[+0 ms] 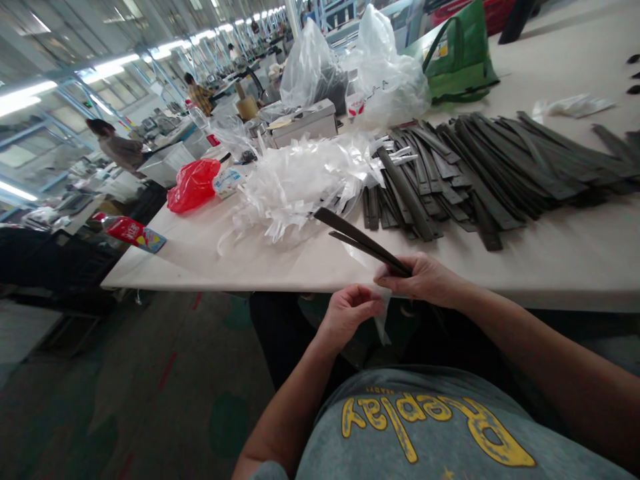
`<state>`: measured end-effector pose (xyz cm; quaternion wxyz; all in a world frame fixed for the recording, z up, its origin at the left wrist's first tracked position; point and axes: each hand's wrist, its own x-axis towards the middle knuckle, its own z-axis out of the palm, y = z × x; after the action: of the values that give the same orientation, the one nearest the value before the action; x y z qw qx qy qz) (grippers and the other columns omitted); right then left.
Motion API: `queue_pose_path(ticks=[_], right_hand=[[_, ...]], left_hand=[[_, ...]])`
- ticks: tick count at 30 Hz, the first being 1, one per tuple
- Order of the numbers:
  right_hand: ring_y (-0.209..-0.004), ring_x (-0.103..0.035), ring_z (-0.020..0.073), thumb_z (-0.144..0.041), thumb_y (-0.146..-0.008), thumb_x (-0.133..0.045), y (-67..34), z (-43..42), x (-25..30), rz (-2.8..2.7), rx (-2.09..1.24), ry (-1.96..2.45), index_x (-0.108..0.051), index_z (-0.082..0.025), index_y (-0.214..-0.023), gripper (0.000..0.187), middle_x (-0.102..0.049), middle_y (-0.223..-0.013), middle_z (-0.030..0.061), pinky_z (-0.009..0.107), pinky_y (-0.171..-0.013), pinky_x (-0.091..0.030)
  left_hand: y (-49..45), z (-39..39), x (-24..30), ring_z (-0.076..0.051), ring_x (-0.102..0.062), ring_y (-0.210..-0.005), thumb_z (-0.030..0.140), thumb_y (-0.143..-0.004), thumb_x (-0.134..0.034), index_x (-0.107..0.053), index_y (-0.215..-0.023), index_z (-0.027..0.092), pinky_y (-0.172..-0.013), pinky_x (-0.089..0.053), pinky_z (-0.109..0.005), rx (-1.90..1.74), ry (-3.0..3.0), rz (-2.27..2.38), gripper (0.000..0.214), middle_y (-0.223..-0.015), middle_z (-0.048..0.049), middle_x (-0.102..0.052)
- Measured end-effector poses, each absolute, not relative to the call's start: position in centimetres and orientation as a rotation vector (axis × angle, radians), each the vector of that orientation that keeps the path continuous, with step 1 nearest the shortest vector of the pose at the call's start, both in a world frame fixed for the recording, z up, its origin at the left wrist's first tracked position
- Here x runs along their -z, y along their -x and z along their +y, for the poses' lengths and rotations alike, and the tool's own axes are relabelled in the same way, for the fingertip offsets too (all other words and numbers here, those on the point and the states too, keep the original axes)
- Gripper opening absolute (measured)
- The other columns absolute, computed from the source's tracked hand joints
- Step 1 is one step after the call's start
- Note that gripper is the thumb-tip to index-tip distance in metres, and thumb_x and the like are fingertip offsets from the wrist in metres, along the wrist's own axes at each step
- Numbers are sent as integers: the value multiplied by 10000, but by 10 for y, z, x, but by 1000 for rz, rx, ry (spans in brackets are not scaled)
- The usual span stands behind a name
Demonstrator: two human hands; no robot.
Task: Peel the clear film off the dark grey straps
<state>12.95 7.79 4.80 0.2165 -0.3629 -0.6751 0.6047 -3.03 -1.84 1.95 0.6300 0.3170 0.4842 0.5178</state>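
My right hand (425,277) is closed round two dark flat strips (367,241), which point up and left over the table edge. Close beside it, my left hand (353,308) pinches a thin white translucent strip (383,320) that hangs down between the two hands. Some of this strip shows behind the dark strips too. On the table ahead lies a large pile of similar dark strips (493,167), spread to the right. Left of that pile is a heap of white translucent strips (300,180).
The pale table (280,270) ends just before my body. On it are a red plastic bag (194,185), a red drink carton (133,233), a clear bottle (354,97), clear plastic bags (385,80) and a green bag (460,57). People work at tables farther back.
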Motion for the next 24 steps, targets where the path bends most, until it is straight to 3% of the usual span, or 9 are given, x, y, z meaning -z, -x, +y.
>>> queue_pose_path(ticks=[6,12,18,24], right_hand=[[-514,-431,89,-406,-680,-706,-135,85,-57,-2083,-1465,1035,-699,-163,-688,243,-532,-538,-28,194,-476,-323],[-522,-457,99,-445,-783,-571,-129,85,-63,-2377,-1149,979,-688,-148,-742,322,-556,-551,-15,194,-489,-331],[-496,-409,84,-419,-787,-567,-125,81,-65,-2425,-1079,960,-673,-152,-691,303,-483,-508,-31,189,-479,-306],[-519,-431,89,-418,-796,-574,-123,82,-61,-2430,-1032,961,-685,-158,-725,292,-514,-536,-26,197,-498,-308]], left_hand=[[41,-32,-3,-91,-567,-620,334,-605,-824,-711,-791,147,-666,-447,-227,-1043,-770,1163,287,-691,7,-670],[44,-38,-3,-115,-601,-659,346,-615,-812,-737,-864,136,-712,-473,-254,-821,-843,1111,335,-751,-25,-699],[43,-39,-2,-124,-607,-701,358,-666,-775,-748,-882,149,-739,-472,-254,-733,-950,1066,302,-801,-35,-715],[44,-40,-5,-182,-647,-774,405,-675,-751,-769,-847,170,-797,-487,-294,-603,-1015,1069,291,-828,-56,-745]])
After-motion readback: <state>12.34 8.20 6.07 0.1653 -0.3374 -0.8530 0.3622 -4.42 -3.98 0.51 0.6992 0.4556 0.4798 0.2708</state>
